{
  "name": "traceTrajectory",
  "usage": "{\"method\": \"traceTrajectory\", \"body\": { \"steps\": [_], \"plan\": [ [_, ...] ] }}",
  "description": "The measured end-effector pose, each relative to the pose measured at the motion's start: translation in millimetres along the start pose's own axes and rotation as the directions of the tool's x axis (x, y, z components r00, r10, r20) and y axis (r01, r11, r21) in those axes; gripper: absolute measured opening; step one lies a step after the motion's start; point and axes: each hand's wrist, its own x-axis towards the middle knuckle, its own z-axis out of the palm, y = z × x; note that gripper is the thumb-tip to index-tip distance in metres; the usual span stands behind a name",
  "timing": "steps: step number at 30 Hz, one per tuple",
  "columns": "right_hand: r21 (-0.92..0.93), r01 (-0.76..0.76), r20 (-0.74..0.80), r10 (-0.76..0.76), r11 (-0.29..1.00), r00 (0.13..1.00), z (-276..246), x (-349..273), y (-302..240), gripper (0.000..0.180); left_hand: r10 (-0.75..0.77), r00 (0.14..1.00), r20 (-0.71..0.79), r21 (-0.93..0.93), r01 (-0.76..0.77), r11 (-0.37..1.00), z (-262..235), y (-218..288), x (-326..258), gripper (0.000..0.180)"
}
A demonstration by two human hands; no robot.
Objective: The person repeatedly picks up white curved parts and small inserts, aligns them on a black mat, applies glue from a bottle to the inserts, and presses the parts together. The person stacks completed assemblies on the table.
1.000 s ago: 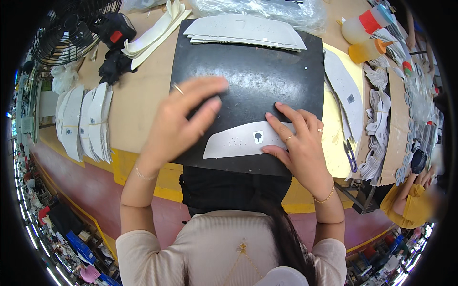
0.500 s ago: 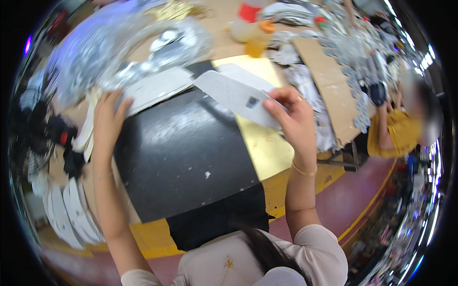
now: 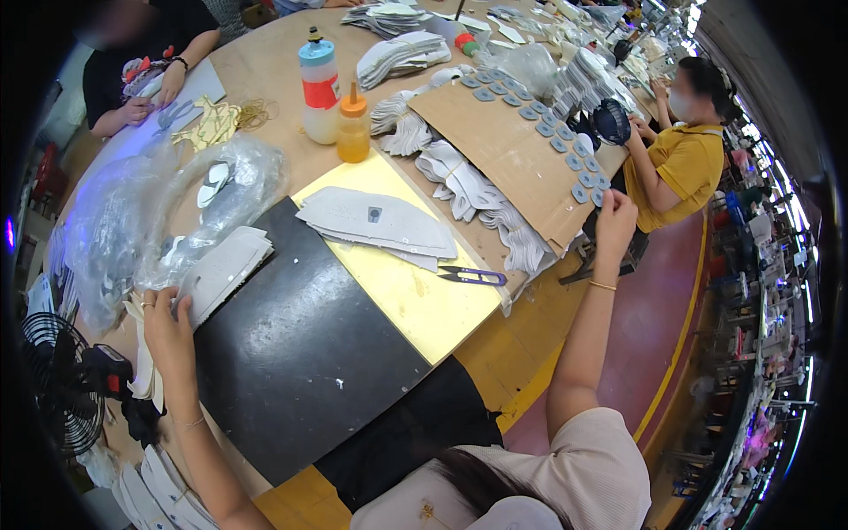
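My left hand (image 3: 170, 336) lies with fingers apart at the near end of a stack of light grey cut pieces (image 3: 225, 269), its thumb against them. The stack sits on the left edge of a black mat (image 3: 300, 353). My right hand (image 3: 616, 225) is raised at the right, its fingertips pinched beside the small blue-grey patches (image 3: 574, 162) lined along a cardboard sheet (image 3: 495, 150). What is in the pinch, if anything, cannot be made out. Another pile of light grey pieces (image 3: 380, 221), the top one bearing a dark patch, lies on a yellow sheet (image 3: 424, 300).
Purple-handled thread snips (image 3: 473, 276) lie near the pile. Beyond stand a blue-topped bottle (image 3: 319, 88) and an orange-capped glue bottle (image 3: 353, 128). Clear plastic bags (image 3: 124, 230) and a black fan (image 3: 62, 371) are left. A person in yellow (image 3: 680, 168) works at right, another far left.
My right hand has let go of the light grey piece, which now lies on the pile, and has moved right to the patches. The view has shifted; my left hand stays by its stack.
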Motion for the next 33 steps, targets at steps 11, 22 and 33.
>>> {"method": "traceTrajectory", "body": {
  "steps": [11,22,33],
  "plan": [
    [0.114,-0.031,0.044,0.026,0.993,0.999,3.9,0.6,14.8,0.022,0.044,0.997,-0.059,-0.333,-0.061,0.941,-98.8,78.0,-19.4,0.010],
    [0.464,0.026,0.025,-0.043,0.885,0.999,-27.9,-38.7,-69.0,0.019,0.003,0.792,0.611,-0.600,0.460,0.655,-90.5,85.6,-98.3,0.017],
    [0.840,-0.004,0.536,-0.830,0.542,0.156,-24.1,-245.3,-261.7,0.026,0.064,0.872,0.485,-0.501,0.217,0.837,-76.8,96.7,-134.5,0.017]
  ]
}}
